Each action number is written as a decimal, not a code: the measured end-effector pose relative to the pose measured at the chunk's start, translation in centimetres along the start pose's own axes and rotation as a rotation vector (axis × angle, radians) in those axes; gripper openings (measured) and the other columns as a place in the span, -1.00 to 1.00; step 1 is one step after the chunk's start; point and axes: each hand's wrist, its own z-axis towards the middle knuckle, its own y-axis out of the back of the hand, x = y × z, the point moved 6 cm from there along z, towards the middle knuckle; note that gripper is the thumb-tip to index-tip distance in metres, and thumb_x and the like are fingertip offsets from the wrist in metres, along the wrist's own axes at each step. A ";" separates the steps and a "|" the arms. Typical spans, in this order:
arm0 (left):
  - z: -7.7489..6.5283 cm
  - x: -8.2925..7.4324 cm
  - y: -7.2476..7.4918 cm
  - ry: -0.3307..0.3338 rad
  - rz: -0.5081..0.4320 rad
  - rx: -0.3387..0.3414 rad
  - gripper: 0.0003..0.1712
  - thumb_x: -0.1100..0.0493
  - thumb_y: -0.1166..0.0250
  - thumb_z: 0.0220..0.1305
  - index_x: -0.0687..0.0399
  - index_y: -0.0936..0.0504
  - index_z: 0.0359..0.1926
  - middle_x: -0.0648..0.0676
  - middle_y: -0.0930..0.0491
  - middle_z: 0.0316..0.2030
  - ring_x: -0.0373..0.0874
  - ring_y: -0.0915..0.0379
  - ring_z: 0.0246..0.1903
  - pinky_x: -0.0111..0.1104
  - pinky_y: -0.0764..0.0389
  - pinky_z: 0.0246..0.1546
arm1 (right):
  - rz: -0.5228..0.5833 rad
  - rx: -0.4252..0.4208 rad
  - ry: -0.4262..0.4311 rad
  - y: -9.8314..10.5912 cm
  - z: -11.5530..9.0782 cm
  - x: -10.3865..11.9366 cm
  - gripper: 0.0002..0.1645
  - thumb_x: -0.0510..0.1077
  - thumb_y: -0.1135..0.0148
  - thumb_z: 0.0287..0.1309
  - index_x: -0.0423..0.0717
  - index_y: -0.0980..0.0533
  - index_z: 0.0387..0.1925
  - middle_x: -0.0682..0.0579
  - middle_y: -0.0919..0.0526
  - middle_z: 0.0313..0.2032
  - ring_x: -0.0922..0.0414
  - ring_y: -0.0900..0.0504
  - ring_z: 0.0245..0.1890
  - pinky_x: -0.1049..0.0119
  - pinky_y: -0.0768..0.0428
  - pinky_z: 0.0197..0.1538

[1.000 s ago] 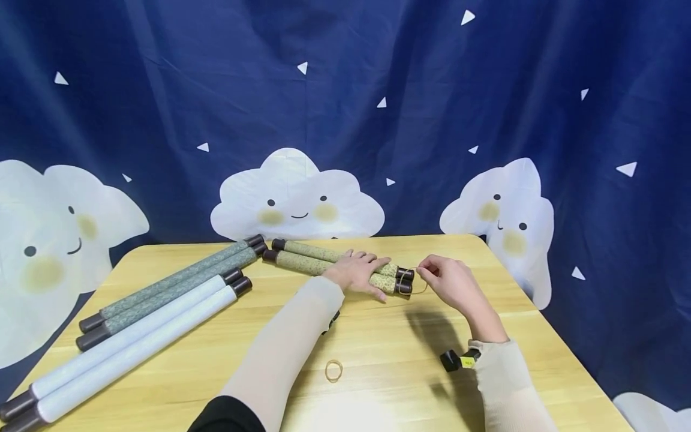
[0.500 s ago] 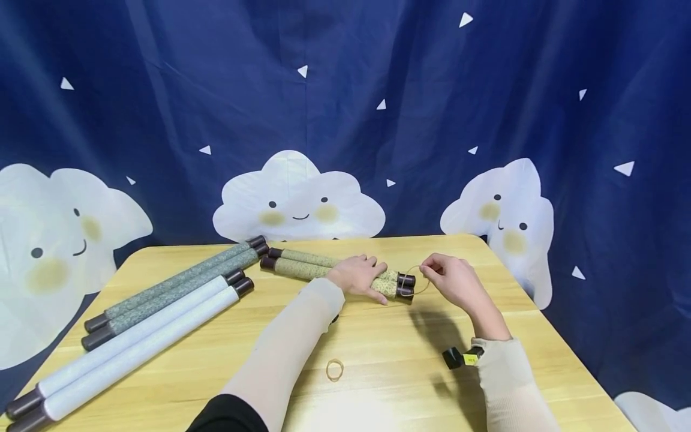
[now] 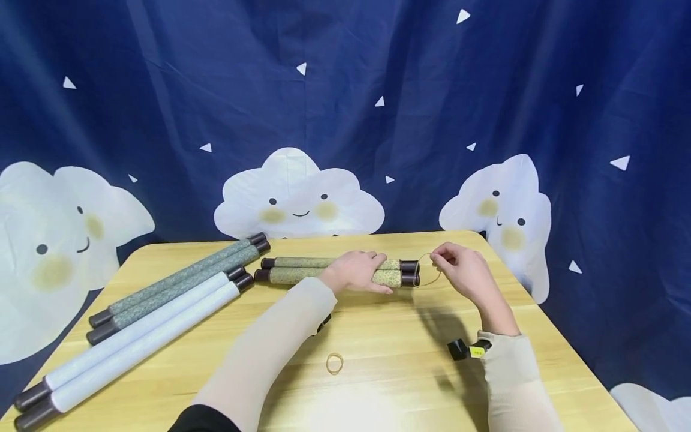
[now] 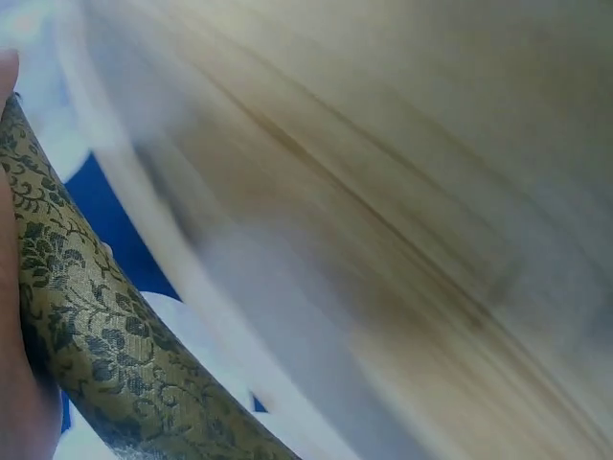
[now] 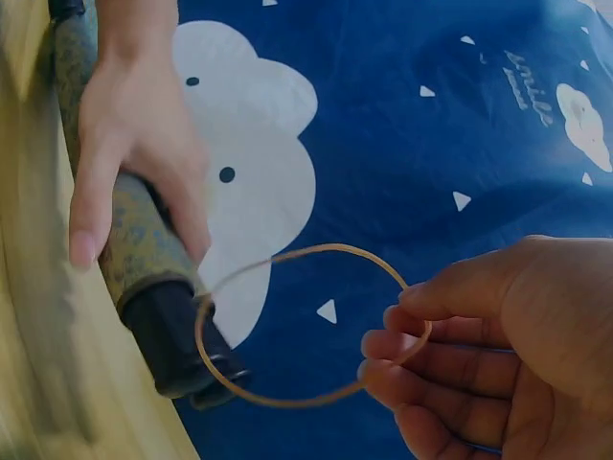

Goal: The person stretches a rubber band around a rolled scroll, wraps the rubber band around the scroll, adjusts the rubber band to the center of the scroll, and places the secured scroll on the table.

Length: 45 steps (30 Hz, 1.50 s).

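Two olive-gold patterned scrolls [image 3: 294, 275] with dark end knobs lie side by side near the table's far edge. My left hand [image 3: 353, 271] grips both near their right end, thumb on the near side; the left wrist view shows one scroll [image 4: 105, 326] beside part of this hand. My right hand [image 3: 464, 270] pinches a thin tan rubber band [image 5: 316, 401] between thumb and fingers, right of the scrolls. The band hangs as an open loop, its left side crossing the dark knobs [image 5: 168, 345]; I cannot tell whether it encircles them.
On the left lie two grey-green scrolls [image 3: 183, 279] and two white scrolls [image 3: 146, 339], slanting across the wooden table [image 3: 399, 372]. Another rubber band [image 3: 335, 363] lies near the front middle. A blue curtain [image 3: 345, 90] with white clouds hangs behind the table.
The olive-gold scrolls have turned from slanting to nearly level across the view. My right hand has moved slightly right with the rubber band, whose loop now overlaps less of the knobs.
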 end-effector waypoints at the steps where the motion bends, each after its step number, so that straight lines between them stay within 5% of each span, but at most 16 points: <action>1: -0.1 -0.2 0.3 -0.003 -0.008 -0.008 0.12 -0.67 0.08 0.10 0.05 -0.24 0.40 0.10 -0.45 0.24 -0.02 -0.46 0.14 -0.20 -0.47 0.17 | 0.004 -0.010 -0.007 0.2 0.0 -0.1 -0.82 -0.10 -0.18 0.35 -0.09 -0.64 -0.26 0.08 -0.72 -0.43 0.10 -0.68 -0.40 0.12 -0.54 -0.26; 10: -1.7 -1.5 2.4 0.020 -0.060 -0.037 0.13 -0.66 0.10 0.13 0.08 -0.21 0.43 0.18 -0.47 0.19 0.05 -0.53 0.03 -0.18 -0.51 0.13 | 0.015 -0.149 -0.107 1.9 -0.1 -0.8 -0.68 -0.02 -0.10 0.41 -0.18 -0.62 -0.17 -0.03 -0.73 -0.36 0.00 -0.69 -0.34 0.18 -0.51 -0.29; 23: -6.4 -1.7 2.3 0.096 -0.128 0.006 0.15 -0.69 0.10 0.07 0.03 -0.26 0.42 0.18 -0.48 0.20 0.08 -0.55 0.01 -0.14 -0.53 0.08 | -0.089 -0.249 -0.168 1.1 0.3 -1.2 -0.71 -0.05 -0.10 0.37 -0.17 -0.62 -0.20 -0.07 -0.72 -0.35 -0.09 -0.64 -0.31 -0.07 -0.45 -0.11; 34: -9.5 -2.1 2.0 0.087 -0.183 -0.050 0.08 -0.62 0.03 0.13 0.07 -0.32 0.38 0.20 -0.54 0.11 0.07 -0.59 -0.10 -0.14 -0.61 -0.04 | -0.073 -0.115 -0.053 -3.5 0.8 0.9 -0.80 -0.09 -0.19 0.33 -0.11 -0.65 -0.23 0.03 -0.71 -0.41 0.04 -0.61 -0.44 0.01 -0.51 -0.25; 41: -11.0 -1.8 2.1 0.112 -0.262 -0.086 -0.08 -0.47 -0.20 0.09 0.01 -0.39 0.31 0.05 -0.58 -0.17 -0.14 -0.52 -0.39 -0.30 -0.59 -0.38 | -0.024 -0.028 0.041 -5.4 1.1 3.9 -0.85 -0.10 -0.26 0.28 -0.08 -0.67 -0.27 0.12 -0.65 -0.50 0.13 -0.56 -0.48 0.09 -0.52 -0.29; 45: -11.3 -1.6 2.1 0.128 -0.267 -0.104 -0.10 -0.46 -0.21 0.08 -0.02 -0.40 0.29 0.04 -0.58 -0.18 -0.15 -0.50 -0.40 -0.30 -0.57 -0.40 | -0.028 0.019 0.072 -6.0 1.4 5.4 -0.85 -0.08 -0.26 0.29 -0.06 -0.67 -0.28 0.14 -0.61 -0.53 0.16 -0.49 -0.53 0.16 -0.48 -0.36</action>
